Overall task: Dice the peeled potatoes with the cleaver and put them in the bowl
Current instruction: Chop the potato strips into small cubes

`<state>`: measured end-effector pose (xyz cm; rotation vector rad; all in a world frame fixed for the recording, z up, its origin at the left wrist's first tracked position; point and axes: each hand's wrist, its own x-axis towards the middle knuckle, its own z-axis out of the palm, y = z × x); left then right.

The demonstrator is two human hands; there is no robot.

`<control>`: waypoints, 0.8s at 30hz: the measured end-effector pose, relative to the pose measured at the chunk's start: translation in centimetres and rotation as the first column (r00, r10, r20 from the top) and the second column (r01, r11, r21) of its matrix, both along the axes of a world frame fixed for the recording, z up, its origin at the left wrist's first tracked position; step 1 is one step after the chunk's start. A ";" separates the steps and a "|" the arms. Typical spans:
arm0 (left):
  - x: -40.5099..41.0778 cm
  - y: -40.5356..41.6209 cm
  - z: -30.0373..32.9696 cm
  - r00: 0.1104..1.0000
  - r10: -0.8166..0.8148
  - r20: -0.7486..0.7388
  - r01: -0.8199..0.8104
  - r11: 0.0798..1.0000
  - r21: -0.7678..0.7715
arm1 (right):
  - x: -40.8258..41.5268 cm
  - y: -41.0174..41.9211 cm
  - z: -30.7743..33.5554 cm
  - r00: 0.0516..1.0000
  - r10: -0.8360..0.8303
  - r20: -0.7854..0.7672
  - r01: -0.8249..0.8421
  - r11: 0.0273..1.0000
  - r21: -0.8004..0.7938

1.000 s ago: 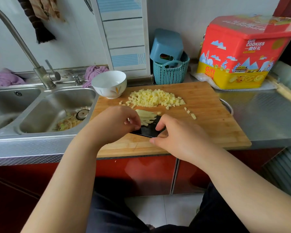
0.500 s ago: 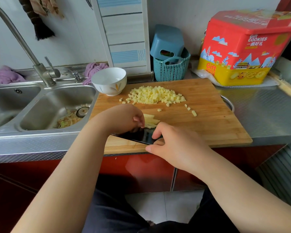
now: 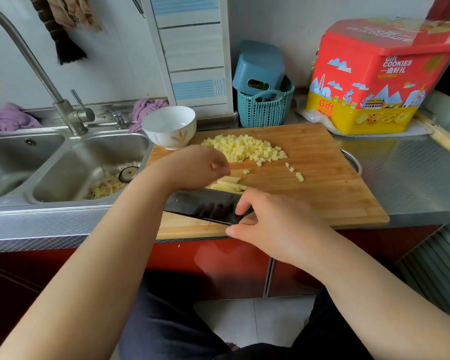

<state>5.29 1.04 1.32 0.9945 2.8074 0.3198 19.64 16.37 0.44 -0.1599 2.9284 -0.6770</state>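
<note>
Dark cleaver (image 3: 205,206) lay across bamboo board (image 3: 322,183), right hand (image 3: 276,224) gripping it. Left hand (image 3: 195,167) curled over potato strips (image 3: 229,184); whether it held them unclear. Diced pile (image 3: 244,149) beside white bowl (image 3: 169,126).

left hand (image 3: 192,166): fingers curled, blurred | right hand (image 3: 273,222): fingers curled, thumb extended

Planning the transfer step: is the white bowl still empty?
Empty. The bowl shows a bare white inside; the diced potato sits piled on the cutting board.
</note>
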 end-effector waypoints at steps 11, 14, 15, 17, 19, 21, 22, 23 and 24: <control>1.6 -2.2 -3.4 0.907 0.216 -0.363 0.121 0.691 0.713 | -3.9 5.0 0.8 0.967 -0.252 0.037 0.251 0.918 -0.306; 0.6 -2.0 -4.6 0.986 0.073 -0.151 0.027 0.820 0.572 | -4.8 6.2 0.4 0.956 -0.284 0.072 0.292 0.910 -0.293; 0.4 -1.7 -4.5 0.985 0.051 -0.166 0.049 0.837 0.544 | -4.9 6.4 0.3 0.953 -0.288 0.091 0.302 0.906 -0.295; 0.3 -1.0 -3.6 0.964 0.054 -0.262 0.104 0.826 0.555 | -4.9 6.9 -0.1 0.946 -0.303 0.114 0.324 0.878 -0.353; 0.4 -0.7 -2.8 0.934 0.103 -0.343 0.137 0.782 0.608 | -4.9 7.3 -0.1 0.941 -0.318 0.119 0.338 0.841 -0.422; 0.0 -0.9 -2.6 0.951 0.075 -0.301 0.130 0.786 0.605 | -4.9 7.7 0.0 0.939 -0.324 0.114 0.338 0.819 -0.463; -0.4 -1.1 -2.8 0.978 0.026 -0.207 0.096 0.825 0.557 | -5.0 7.9 0.1 0.940 -0.326 0.106 0.336 0.815 -0.473; -0.8 -1.3 -3.2 0.996 -0.017 -0.090 0.056 0.888 0.457 | -5.1 8.1 0.2 0.939 -0.329 0.097 0.334 0.812 -0.479; -1.4 -1.4 -3.8 0.999 -0.037 0.020 0.028 0.948 0.318 | -5.2 8.2 0.3 0.938 -0.334 0.090 0.335 0.811 -0.480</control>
